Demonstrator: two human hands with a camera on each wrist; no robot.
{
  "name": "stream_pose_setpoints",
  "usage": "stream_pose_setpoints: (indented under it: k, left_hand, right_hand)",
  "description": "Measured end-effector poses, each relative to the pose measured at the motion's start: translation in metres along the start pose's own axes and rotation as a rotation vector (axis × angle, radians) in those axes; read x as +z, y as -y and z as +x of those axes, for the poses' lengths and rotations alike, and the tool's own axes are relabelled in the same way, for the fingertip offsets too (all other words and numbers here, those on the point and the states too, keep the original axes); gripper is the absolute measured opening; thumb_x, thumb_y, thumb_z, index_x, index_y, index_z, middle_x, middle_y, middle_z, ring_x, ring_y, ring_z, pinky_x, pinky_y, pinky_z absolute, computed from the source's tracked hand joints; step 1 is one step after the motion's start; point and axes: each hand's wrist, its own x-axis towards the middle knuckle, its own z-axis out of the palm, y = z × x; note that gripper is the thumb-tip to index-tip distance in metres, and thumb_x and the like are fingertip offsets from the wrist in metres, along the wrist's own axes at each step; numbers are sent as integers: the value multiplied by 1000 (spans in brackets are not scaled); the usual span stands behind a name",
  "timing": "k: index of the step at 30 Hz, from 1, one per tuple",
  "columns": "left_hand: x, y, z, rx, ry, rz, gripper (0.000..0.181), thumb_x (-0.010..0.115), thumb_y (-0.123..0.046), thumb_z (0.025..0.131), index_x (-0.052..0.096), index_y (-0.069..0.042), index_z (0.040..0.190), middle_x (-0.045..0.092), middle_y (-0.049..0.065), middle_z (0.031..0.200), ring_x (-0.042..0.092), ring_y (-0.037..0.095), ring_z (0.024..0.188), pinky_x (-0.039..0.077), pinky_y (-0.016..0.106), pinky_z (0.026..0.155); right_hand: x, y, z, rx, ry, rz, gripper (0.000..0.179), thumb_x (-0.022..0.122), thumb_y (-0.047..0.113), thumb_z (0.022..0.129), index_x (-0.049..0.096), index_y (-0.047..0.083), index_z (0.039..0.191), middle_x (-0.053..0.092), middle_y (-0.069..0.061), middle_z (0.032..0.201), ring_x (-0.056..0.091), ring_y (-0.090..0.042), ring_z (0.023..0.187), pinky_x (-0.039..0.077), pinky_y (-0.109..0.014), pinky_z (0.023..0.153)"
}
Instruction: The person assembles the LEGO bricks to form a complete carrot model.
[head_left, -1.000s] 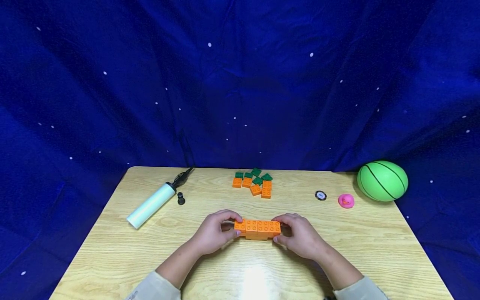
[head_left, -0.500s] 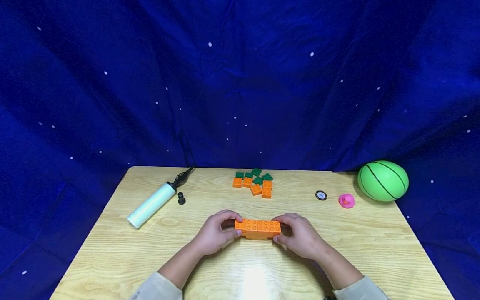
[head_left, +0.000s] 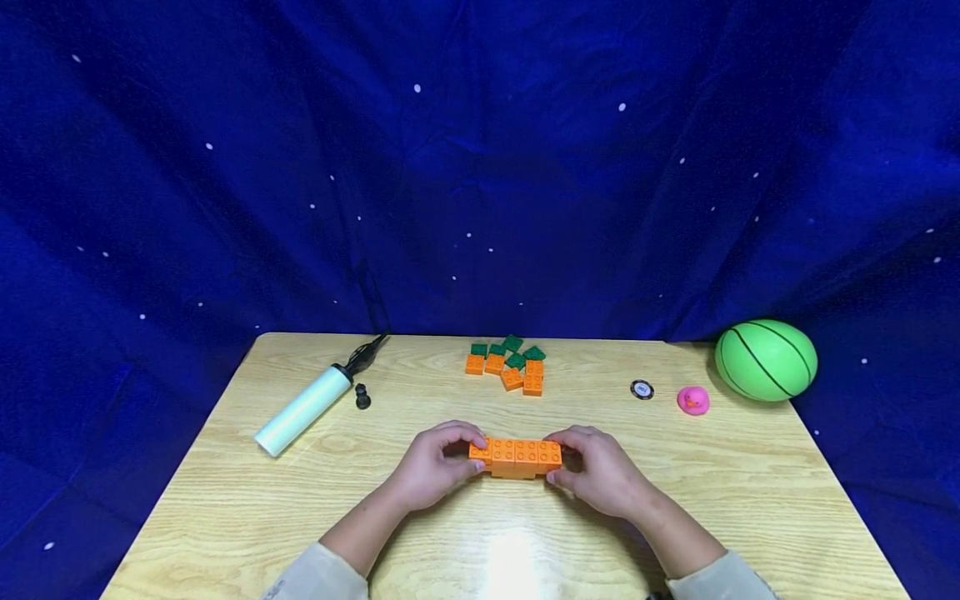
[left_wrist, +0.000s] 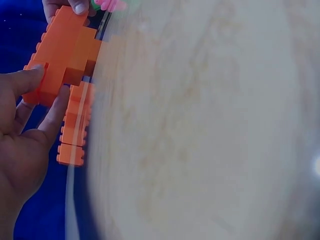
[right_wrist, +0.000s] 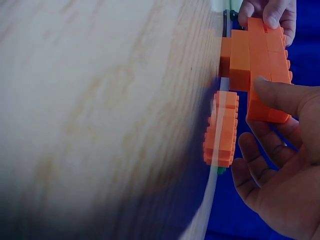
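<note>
A block of joined orange toy building bricks (head_left: 515, 457) stands on the table near the middle, its wide top row of studded bricks resting on a narrower part below. With thumb and fingers my left hand (head_left: 435, 467) pinches the brick at the left end. My right hand (head_left: 600, 471) grips the right end the same way. In the left wrist view a thin seam shows in the orange block (left_wrist: 62, 50) by the left fingertips. The stepped underside of the block (right_wrist: 240, 60) appears in the right wrist view.
Behind the block lie several loose orange bricks (head_left: 512, 379) and green bricks (head_left: 516, 361). A hand pump (head_left: 303, 411) and black chess pawn (head_left: 362, 397) are at left. Rightward are a poker chip (head_left: 642, 389), pink rubber duck (head_left: 693, 401) and green ball (head_left: 765, 361).
The left forearm has shifted slightly to the right. Both hands keep their hold at the two ends, and the orange block stays in place.
</note>
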Motion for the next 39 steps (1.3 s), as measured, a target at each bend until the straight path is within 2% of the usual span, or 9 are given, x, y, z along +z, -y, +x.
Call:
stream_pose_setpoints:
  k: [8, 18, 28, 32, 35, 39]
  left_hand:
    - [1, 3, 2, -11, -13, 17, 28, 85, -2, 84, 75, -25, 98, 70, -12, 117, 64, 16, 119, 52, 34, 102]
    - [1, -3, 5, -45, -19, 34, 28, 87, -2, 81, 77, -25, 94, 72, -11, 112, 67, 15, 112, 53, 33, 98]
    - [1, -3, 2, -43, 2, 59, 28, 84, -5, 85, 73, -26, 100, 70, -7, 120, 64, 19, 118, 52, 36, 102]
    - [-1, -3, 3, -51, 32, 11, 32, 84, -1, 85, 72, -22, 106, 69, -1, 121, 67, 21, 115, 55, 34, 96]
    - [-4, -3, 6, -87, 59, -51, 40, 85, 1, 83, 69, -17, 115, 68, 5, 123, 67, 25, 111, 58, 32, 91]
    - [-10, -3, 9, -114, 91, -89, 49, 89, -5, 81, 66, -12, 123, 67, 7, 126, 65, 25, 113, 56, 35, 95]
  right_hand:
    - [0, 1, 1, 7, 9, -3, 40, 88, 15, 83, 74, 16, 121, 70, 7, 113, 63, -22, 114, 50, -49, 100]
    - [-2, 1, 0, 6, 12, 7, 40, 88, 15, 83, 74, 16, 120, 70, 8, 112, 64, -22, 113, 51, -49, 99]
    - [-3, 0, 0, 3, 16, 3, 41, 88, 16, 84, 74, 17, 122, 70, 8, 114, 63, -22, 115, 50, -49, 101]
    - [-3, 0, 0, 10, 18, 3, 41, 88, 16, 84, 73, 18, 122, 70, 8, 114, 63, -22, 115, 50, -49, 101]
    - [-2, -1, 0, 17, 21, 7, 41, 88, 16, 84, 73, 18, 122, 70, 8, 114, 64, -22, 114, 51, -48, 100]
    - [-2, -1, 0, 6, 15, 9, 41, 88, 16, 84, 73, 17, 122, 70, 7, 114, 64, -23, 113, 51, -48, 99]
